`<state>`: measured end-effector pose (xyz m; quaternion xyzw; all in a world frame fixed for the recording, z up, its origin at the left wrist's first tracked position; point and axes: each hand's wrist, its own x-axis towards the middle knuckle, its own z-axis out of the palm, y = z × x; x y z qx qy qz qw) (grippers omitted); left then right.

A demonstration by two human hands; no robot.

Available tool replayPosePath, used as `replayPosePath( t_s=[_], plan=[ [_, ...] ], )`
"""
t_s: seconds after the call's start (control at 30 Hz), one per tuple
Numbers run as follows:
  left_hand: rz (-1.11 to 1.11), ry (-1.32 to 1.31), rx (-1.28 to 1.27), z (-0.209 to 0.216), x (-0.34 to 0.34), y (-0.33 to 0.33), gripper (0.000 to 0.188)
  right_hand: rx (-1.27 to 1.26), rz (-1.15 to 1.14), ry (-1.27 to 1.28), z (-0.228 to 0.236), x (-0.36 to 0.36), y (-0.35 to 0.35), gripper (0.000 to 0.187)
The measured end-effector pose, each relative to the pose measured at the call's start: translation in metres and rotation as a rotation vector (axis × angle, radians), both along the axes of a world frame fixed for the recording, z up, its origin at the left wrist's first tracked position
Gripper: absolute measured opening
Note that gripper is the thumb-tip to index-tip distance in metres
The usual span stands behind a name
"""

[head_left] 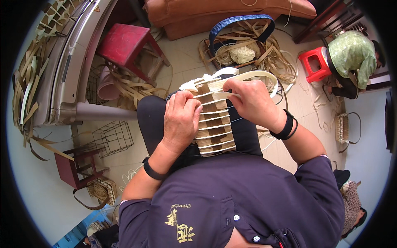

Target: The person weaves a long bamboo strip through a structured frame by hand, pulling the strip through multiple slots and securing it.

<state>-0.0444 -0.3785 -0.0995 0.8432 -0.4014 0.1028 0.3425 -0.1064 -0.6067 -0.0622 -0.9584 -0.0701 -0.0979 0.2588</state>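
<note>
On my lap rests a small woven basket [217, 135] of tan and brown flat strips, crossed by several white cords. My left hand [180, 120] is closed on the basket's left side, its fingertips curled over the edge near the white cords. My right hand [254, 101] pinches a flat cream strip [258, 74] between thumb and fingers at the basket's far right part. That strip bends in a loop beyond the hand. A bunched white piece [190, 86] sits at the basket's far left corner.
A tray with a blue-wrapped handle [242, 20] and a cream cord ball [242, 54] lies ahead. A red stool [124, 47] and pink bucket [108, 84] stand left. Wire baskets [112, 138] lie nearby. Another person [351, 53] sits at far right by a red plastic stool [314, 64].
</note>
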Motion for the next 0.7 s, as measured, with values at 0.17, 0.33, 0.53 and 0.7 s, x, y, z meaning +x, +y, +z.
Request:
replayPosePath(
  t_s=[0.17,0.33,0.53,0.7],
  plan=[
    [0.002,0.052,-0.047,-0.005,0.001,0.002,0.012,0.129,-0.028,0.047,-0.015,0.013,0.002,0.013],
    [0.037,0.120,-0.140,-0.008,0.006,0.003,0.010,0.267,0.060,0.030,-0.028,0.025,-0.001,0.012],
    [0.059,0.156,-0.114,-0.005,0.008,0.006,0.010,0.285,0.008,-0.052,-0.029,0.018,0.014,0.012],
    [0.057,0.187,-0.110,-0.002,0.006,0.008,0.009,0.260,-0.033,-0.039,-0.029,0.012,0.011,0.011]
  ],
)
